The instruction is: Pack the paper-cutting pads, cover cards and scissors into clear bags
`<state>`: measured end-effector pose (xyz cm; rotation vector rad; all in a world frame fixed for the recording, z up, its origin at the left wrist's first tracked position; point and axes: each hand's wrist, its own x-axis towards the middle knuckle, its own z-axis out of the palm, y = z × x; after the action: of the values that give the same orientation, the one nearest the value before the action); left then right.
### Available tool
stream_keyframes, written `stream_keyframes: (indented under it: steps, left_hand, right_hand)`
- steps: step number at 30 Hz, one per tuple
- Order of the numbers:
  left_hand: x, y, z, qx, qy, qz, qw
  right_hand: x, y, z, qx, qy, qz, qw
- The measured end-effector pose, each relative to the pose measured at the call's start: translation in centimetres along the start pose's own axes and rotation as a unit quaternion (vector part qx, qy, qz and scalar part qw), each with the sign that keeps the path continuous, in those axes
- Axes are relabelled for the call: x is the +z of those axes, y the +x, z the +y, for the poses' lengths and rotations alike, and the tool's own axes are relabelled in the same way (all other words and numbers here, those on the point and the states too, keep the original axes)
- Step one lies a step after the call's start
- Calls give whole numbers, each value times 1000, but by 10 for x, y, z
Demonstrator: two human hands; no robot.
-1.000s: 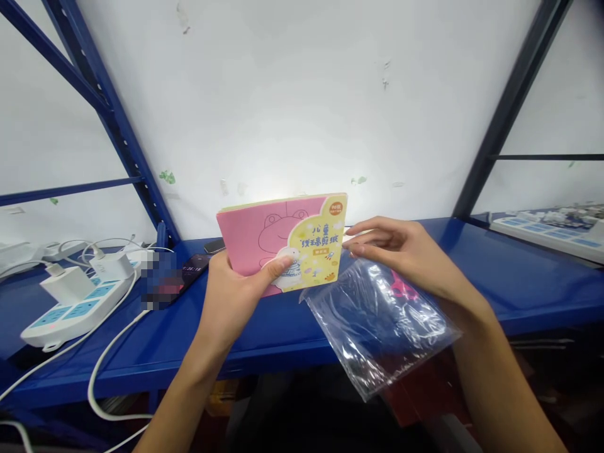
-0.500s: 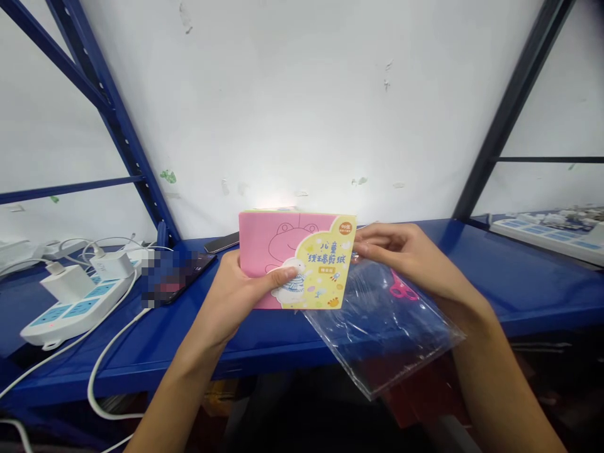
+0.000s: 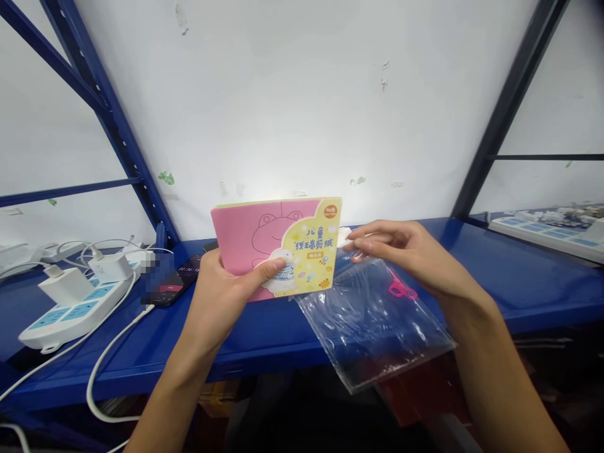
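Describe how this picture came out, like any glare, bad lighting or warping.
Head view: bright glare streaks the clear plastic bag; head view: a pale glow brightens the white wall just above the pink booklet; head view: the rack posts lean outward at the top, probably wide-angle distortion; head view: blocky pixelation covers the left end of the phone.
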<state>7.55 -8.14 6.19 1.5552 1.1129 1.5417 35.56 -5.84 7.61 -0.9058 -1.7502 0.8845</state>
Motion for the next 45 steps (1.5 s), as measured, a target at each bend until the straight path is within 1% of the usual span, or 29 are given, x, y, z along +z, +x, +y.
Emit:
stream_keyframes:
  steps: [4, 10, 12, 17, 20, 24, 28, 32, 36, 39, 45]
  left_hand:
    - [-3, 0, 1, 24, 64, 33, 997]
    - [-3, 1, 0, 45, 87, 58, 994]
    - [-2, 2, 0, 46, 89, 56, 993]
    - [3, 0, -3, 40, 75, 35, 996]
    - [6, -1, -3, 24, 60, 21, 998]
    - [8, -1, -1, 9, 37, 10, 999]
    - [8, -2, 0, -18, -19, -19, 999]
    - [11, -3, -2, -36, -43, -40, 998]
    - [13, -4, -4, -42, -42, -65, 996]
    - [16, -5, -2, -57, -27, -75, 995]
    - [18, -5, 3, -81, 8, -84, 993]
  right_hand:
    - [-5, 2, 6, 3, 9, -2, 1000]
    - [-10, 3, 13, 23, 19, 1, 1000]
    - [-10, 3, 15, 34, 21, -11, 999]
    - [-4, 3, 14, 38, 53, -67, 996]
    - [0, 3, 8, 49, 46, -75, 995]
    - [4, 3, 4, 53, 13, -65, 996]
    - [6, 3, 8, 35, -18, -60, 997]
    - [9, 3, 9, 24, -48, -61, 997]
    - [11, 2, 6, 8, -28, -64, 998]
    - [11, 2, 6, -11, -19, -55, 998]
    - [11, 1, 5, -38, -12, -8, 999]
